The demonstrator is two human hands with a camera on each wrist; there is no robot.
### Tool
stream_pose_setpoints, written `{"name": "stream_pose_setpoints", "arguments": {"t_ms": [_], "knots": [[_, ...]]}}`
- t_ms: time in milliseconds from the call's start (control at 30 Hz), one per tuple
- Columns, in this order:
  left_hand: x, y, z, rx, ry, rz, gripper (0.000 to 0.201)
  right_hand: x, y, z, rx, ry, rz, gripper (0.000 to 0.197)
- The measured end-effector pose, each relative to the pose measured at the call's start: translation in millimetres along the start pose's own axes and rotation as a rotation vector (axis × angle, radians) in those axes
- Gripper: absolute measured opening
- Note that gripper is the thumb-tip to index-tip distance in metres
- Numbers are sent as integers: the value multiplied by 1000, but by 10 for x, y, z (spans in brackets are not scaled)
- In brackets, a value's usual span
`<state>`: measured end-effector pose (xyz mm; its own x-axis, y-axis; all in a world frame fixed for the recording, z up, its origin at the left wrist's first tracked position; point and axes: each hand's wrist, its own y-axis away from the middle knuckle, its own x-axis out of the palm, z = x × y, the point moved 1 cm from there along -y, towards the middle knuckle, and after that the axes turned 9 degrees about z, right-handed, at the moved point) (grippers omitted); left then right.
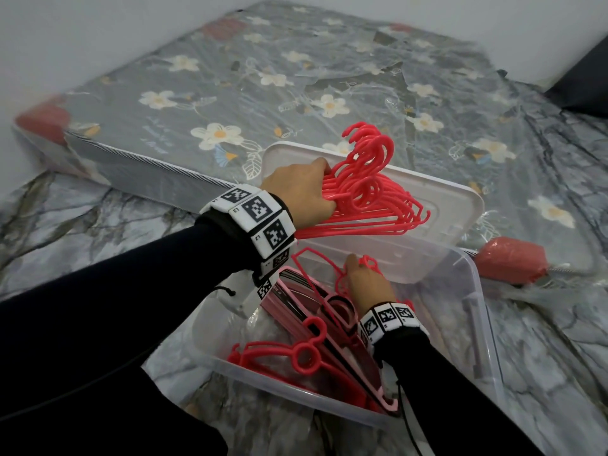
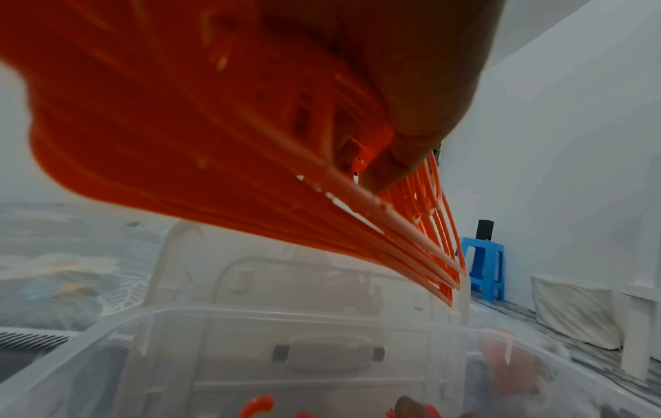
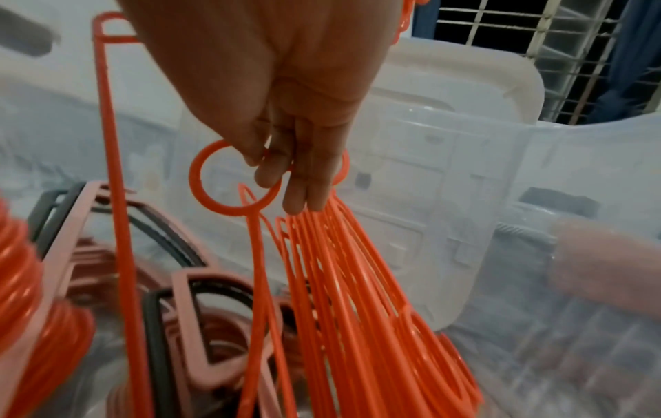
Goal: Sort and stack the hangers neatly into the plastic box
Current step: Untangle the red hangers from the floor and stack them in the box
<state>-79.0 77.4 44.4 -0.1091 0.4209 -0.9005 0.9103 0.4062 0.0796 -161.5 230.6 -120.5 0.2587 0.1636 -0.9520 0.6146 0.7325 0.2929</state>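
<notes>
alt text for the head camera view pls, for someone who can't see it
The left hand grips a bundle of red hangers above a clear plastic box, while the right hand reaches into the box among more red and pink hangers. The box's white lid leans against a floral mattress behind.

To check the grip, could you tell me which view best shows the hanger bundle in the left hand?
The head view: the whole red hanger bundle shows, gripped by the left hand. The left wrist view shows only blurred bars; the right wrist view does not show it.

Head cam above – wrist cams close.
</notes>
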Motion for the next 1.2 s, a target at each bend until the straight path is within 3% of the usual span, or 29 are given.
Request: {"name": "stream_pose_setpoints", "arguments": {"t_ms": [267,400,600,933,1200], "knots": [[-41,16,11,15,4,-38,42,-211,-27,-29,41,-78,-115,36],[-98,25,-9,23,38,-105,46,-280,-5,-33,-13,62,-108,44],[-199,29,-18,11,91,-185,47,-422,51,-78,-60,161,-150,36],[-226,49,-12,1,76,-162,49,-627,219,-75,-229,386,24,33],[-150,25,3,-12,-19,-139,58,-618,490,-79,-134,473,92,42]]}}
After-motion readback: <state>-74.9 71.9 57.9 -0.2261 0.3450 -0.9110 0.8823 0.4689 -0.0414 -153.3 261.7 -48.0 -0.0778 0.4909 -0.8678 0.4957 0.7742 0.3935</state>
